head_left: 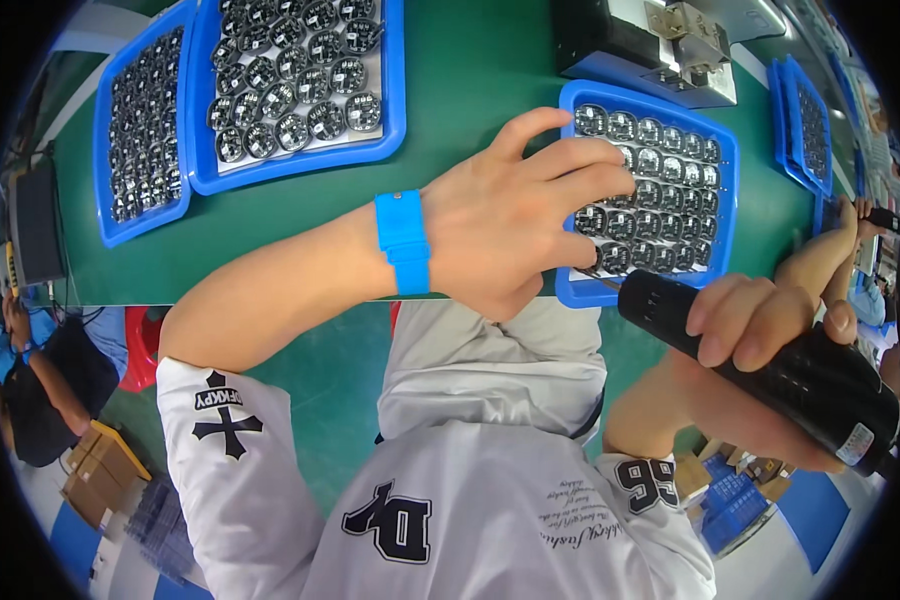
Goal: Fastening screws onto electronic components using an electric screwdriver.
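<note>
My right hand (760, 325) is wrapped round a black electric screwdriver (810, 385). The driver's thin bit points left, to the near left corner of a blue tray (727, 200). Rows of round dark parts with shiny circuit-like faces (647, 162) fill this tray on a white sheet. My left hand (515, 215), with a blue wristband, lies palm down over the tray's left side, fingers spread. Its index fingertip is next to a round part (615, 257) close to the bit; whether it presses that part cannot be made out. My left thumb is mostly hidden.
Two more blue trays (397, 90) (102, 130) of similar parts lie at the far left of the green table (470, 60). A black and metal device (660, 50) stands behind my tray. Further blue trays (782, 130) are at right. Other people's arms (55, 385) show at both sides.
</note>
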